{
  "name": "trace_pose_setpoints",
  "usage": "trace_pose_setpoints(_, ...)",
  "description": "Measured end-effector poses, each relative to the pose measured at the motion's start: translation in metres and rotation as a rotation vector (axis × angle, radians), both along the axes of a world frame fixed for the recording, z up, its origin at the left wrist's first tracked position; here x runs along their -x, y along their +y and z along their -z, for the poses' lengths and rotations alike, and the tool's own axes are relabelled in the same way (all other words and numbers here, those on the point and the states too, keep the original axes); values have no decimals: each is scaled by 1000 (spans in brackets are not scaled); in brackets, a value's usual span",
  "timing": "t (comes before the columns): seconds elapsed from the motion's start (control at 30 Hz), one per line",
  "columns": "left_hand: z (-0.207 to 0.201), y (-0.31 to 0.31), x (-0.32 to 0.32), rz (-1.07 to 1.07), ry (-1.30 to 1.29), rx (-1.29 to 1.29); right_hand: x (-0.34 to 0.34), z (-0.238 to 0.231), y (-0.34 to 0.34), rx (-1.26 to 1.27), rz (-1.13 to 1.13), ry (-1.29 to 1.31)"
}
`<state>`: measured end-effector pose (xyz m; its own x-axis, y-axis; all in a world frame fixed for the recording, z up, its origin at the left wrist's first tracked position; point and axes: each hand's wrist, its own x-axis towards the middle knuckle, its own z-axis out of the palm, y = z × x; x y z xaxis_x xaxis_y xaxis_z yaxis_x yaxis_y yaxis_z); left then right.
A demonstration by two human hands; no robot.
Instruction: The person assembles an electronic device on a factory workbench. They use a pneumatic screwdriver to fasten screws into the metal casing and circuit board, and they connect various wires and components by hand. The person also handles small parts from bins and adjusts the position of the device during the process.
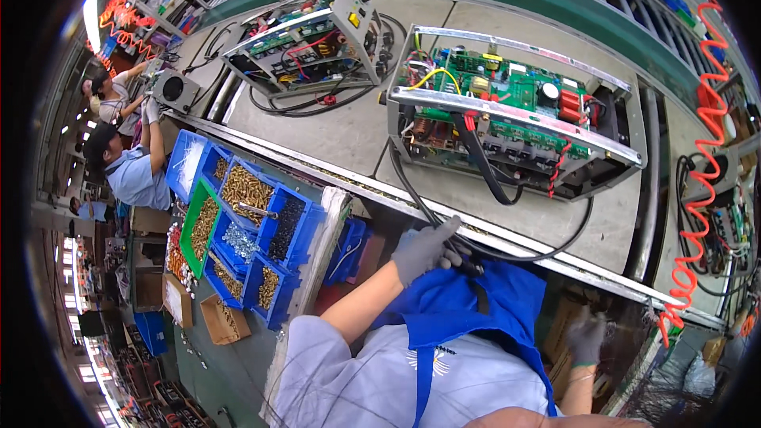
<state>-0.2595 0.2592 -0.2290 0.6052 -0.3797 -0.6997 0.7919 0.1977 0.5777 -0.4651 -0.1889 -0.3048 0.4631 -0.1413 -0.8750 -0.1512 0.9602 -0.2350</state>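
Note:
My left hand (426,254), in a grey glove, is closed round a black cable (420,202) at the line's near edge. Its index finger stretches along the edge, and a dark cable end (471,267) sticks out beside the fingers. The cable runs to an open-framed electrical unit (515,119) with a green circuit board (507,79), lying just ahead on the line. My right hand (587,338), also grey-gloved, hangs low at the right near a cardboard box (561,333). Its fingers are too blurred and dark to read, and I see nothing certain in them.
A second open unit (317,40) stands farther left on the line. Blue bins (295,257) and a green tray (190,226) hold small hardware at the left. A coiled red hose (697,190) hangs at the right. Other people (127,150) work at the far left.

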Motion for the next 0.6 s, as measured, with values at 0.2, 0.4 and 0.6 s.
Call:
trace_pose_setpoints(0.2,-30,-49,-46,-126,-6,414,-93,-128,95,1306,-466,-300)
trace_pose_setpoints(0.4,3,-93,-84,-296,326,806,-197,-106,-14,1964,-604,-247)
trace_pose_setpoints(0.6,66,-132,-96,-408,288,844,-250,-32,-101,2583,-971,-141)
